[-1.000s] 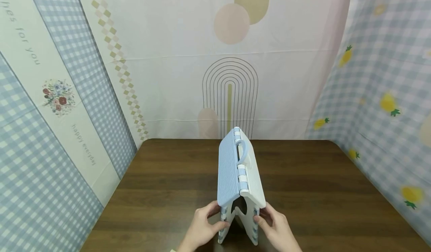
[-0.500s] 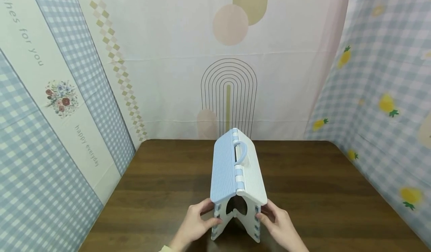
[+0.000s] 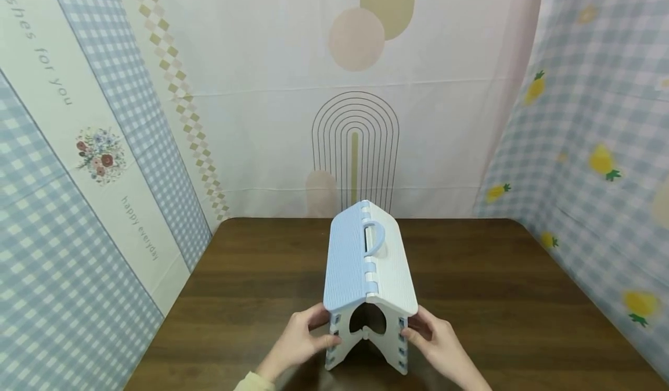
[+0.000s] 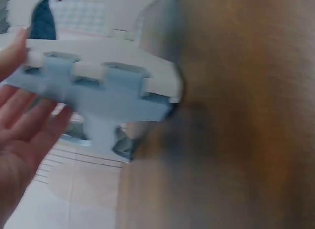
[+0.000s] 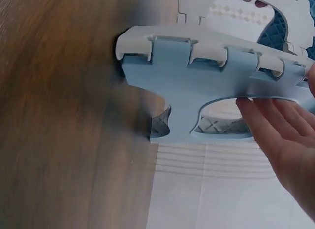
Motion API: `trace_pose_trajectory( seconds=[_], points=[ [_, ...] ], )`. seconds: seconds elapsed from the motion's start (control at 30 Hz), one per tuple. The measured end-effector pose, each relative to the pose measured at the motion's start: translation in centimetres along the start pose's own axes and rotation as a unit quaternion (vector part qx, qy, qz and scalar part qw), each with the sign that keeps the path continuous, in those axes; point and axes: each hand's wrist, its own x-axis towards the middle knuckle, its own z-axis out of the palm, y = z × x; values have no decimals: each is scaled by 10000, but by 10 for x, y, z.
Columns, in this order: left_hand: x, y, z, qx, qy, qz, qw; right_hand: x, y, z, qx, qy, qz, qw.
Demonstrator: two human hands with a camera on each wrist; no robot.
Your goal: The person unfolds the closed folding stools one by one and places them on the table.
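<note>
A blue and white plastic folding stool [image 3: 345, 266] stands half unfolded on the table, its top bent into a peak with a blue carry handle [image 3: 380, 239] along the ridge. Its left leg panel is gripped by my left hand [image 3: 300, 339], thumb at the front edge and fingers behind. On the opposite side my right hand [image 3: 436, 341] holds the right leg panel the same way. Each wrist view shows a hinged blue-and-white leg panel [image 4: 110, 98] up close, with fingers against its blue face. White crossing supports meet at a joint [image 3: 365, 333] under the top.
Brown wood-grain table [image 3: 251, 286] surrounds the stool on all sides. Behind it hangs a white patterned cloth [image 3: 261, 141]. Blue checked cloths line the left [image 3: 31, 216] and right [image 3: 590, 199] sides.
The stool has spread wider, its peaked top flattening and its leg panels moving apart. My left hand has shifted left and my right hand slightly right along with them.
</note>
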Motion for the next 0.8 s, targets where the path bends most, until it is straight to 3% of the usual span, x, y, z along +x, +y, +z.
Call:
trace_pose_trajectory(
  seconds=[0.13, 0.27, 0.33, 0.4, 0.43, 0.53, 0.63, 0.7, 0.8],
  points=[
    [12, 15, -13, 397, -770, -295, 9958, 9, 0, -16, -237, -400, -14, 9989],
    [24, 40, -35, 1164, -1427, -476, 9817, 24, -5, -43, -1003, -726, -299, 9919],
    [31, 56, -46, 1579, -1522, -487, 9744, 34, -15, -59, -1448, -628, -269, 9871],
    [41, 73, -55, 1992, -1366, -487, 9692, 45, -30, -72, -1757, -405, -129, 9835],
    [47, 81, -57, 2251, -1136, -509, 9664, 51, -38, -77, -1931, -225, -96, 9809],
    [66, 100, -54, 2632, -157, -699, 9621, 70, -59, -78, -2048, 238, -263, 9782],
    [85, 114, -40, 2671, 662, -900, 9572, 87, -76, -68, -2006, 434, -502, 9774],
    [96, 119, -28, 2466, 818, -836, 9620, 95, -84, -59, -1925, 348, -496, 9794],
    [107, 121, -10, 2043, 557, -720, 9747, 99, -92, -48, -1967, 104, -264, 9801]
  ],
)
